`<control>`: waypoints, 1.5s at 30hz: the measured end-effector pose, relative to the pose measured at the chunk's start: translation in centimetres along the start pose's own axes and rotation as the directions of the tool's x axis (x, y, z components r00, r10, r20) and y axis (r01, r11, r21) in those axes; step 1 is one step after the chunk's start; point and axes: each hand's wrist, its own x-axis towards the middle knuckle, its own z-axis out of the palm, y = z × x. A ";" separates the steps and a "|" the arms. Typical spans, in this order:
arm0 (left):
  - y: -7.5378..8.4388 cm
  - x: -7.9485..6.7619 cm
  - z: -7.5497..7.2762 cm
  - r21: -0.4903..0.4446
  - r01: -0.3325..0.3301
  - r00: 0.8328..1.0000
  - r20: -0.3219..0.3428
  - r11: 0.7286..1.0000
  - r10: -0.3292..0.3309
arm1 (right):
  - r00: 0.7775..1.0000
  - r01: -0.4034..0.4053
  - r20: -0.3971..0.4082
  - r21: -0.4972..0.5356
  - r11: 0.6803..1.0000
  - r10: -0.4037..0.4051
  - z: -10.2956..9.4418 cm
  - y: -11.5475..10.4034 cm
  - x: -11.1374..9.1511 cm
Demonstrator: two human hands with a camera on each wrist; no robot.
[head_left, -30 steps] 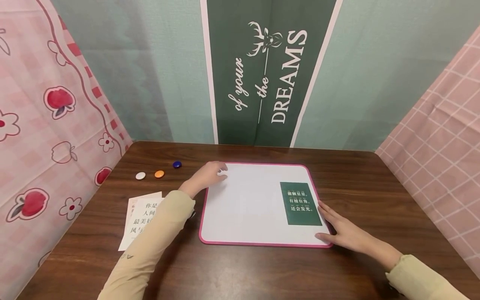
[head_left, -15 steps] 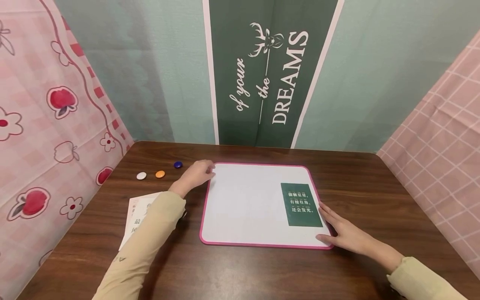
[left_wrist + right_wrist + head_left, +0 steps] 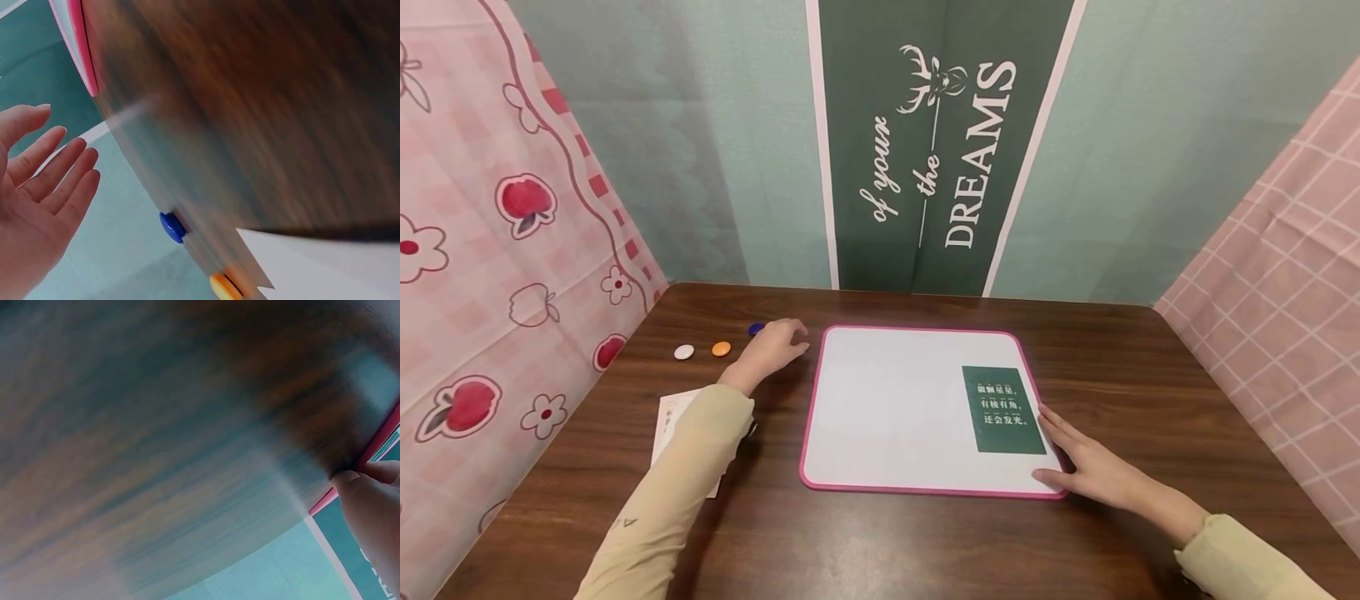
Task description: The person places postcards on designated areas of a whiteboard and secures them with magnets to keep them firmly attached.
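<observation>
A whiteboard (image 3: 887, 417) with a pink rim lies flat on the table. Near its right edge is a dark green card (image 3: 1004, 410) with white Chinese text. My right hand (image 3: 1093, 467) rests at the board's right rim, fingers stretched out and thumb at the lower right corner. My left hand (image 3: 769, 348), fingers spread and loosely bent, is off the board's left side and holds nothing. Just behind it in the head view is a blue round button magnet (image 3: 756, 329), partly covered; the left wrist view shows this blue magnet (image 3: 172, 228) apart from the fingers.
An orange button magnet (image 3: 721, 348) and a white one (image 3: 683, 352) lie left of my left hand. Printed paper cards (image 3: 668, 417) sit partly under my left forearm. Curtains (image 3: 730, 167) close off the brown wooden table (image 3: 880, 542) at the back and sides.
My left hand has moved leftward from the board's upper left corner to beside the blue magnet. The left forearm now covers more of the paper cards. My right hand stays at the board's edge.
</observation>
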 end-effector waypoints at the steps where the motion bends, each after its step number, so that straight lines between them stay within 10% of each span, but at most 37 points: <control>1: -0.1 -0.1 0.0 0.000 -0.001 1.000 -0.004 1.000 0.001 | 1.000 -0.001 -0.001 0.000 1.000 0.001 0.0 0.0 0.0; 24: -2.4 -1.0 -2.2 0.045 0.045 0.993 -0.110 0.998 -0.040 | 1.000 -0.017 0.011 0.016 1.000 0.016 -0.1 0.1 0.0; 45: -5.7 -2.8 -4.4 -0.015 0.217 0.946 -0.243 0.976 -0.214 | 1.000 -0.013 0.012 0.013 1.000 0.013 -0.2 -0.1 0.0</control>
